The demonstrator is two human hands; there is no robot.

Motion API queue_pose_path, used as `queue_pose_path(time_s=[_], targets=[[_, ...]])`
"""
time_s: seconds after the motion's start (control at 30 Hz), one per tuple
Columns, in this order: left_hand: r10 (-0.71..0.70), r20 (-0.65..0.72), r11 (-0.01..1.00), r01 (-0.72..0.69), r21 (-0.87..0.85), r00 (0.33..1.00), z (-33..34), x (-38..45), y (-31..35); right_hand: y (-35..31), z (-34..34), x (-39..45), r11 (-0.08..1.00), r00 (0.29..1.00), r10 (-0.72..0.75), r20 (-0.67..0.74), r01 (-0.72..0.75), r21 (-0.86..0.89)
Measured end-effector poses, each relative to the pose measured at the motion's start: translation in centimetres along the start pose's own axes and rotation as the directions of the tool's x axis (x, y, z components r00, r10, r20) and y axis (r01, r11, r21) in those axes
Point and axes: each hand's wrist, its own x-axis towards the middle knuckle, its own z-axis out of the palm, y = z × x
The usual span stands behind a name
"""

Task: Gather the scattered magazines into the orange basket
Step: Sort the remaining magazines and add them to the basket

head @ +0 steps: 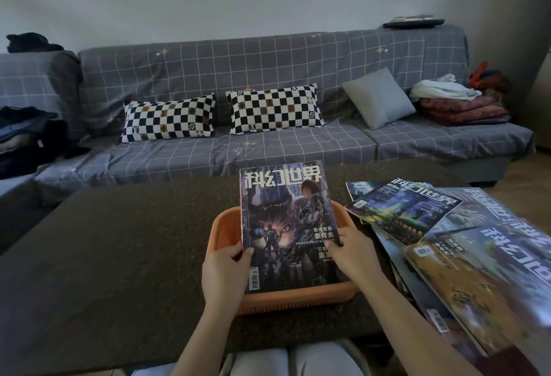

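Observation:
A dark-covered magazine [283,211] with white Chinese title lettering lies tilted over the orange basket [222,232], its near end down inside and its far end sticking out past the rim. My left hand [226,271] grips its lower left edge. My right hand [350,252] holds the lower right edge, thumb on the cover. Several more magazines [447,241] lie scattered and overlapping on the dark table [119,256] to the right of the basket.
A grey checked sofa [268,143] stands behind the table with two black-and-white pillows, a grey cushion [378,98] and folded blankets [462,107] at its right end. Dark clothes [26,134] lie at the left. My knees show under the table's near edge.

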Motion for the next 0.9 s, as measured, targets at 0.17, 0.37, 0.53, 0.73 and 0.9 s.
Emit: queue_pose_path(time_s=[0.17,0.37,0.53,0.73,0.9], targets=[[-0.009,0.04,1.0,0.01,-0.025,0.999,-0.4,-0.1,0.3,-0.4,-0.4,-0.2,0.998,0.999,0.038,0.031,-0.04,0.047],[0.144,-0.002,0.982,-0.143,-0.125,0.99,0.8,-1.6,1.7,0.0,-0.7,-1.3,0.986,0.997,0.012,0.075,-0.024,0.164],[0.204,-0.004,0.962,-0.202,-0.186,0.979,3.0,-2.7,3.7,1.2,-2.3,-2.8,0.967,0.997,-0.017,-0.078,0.036,0.253],[0.35,0.111,0.918,-0.317,-0.238,0.93,8.1,-4.3,7.1,4.5,-5.6,-4.1,0.972,0.969,0.001,-0.248,0.057,0.228],[0.443,0.219,0.88,-0.375,-0.29,0.869,13.2,-6.3,10.2,8.5,-8.4,-5.0,0.984,0.926,0.102,-0.364,-0.039,0.177]])
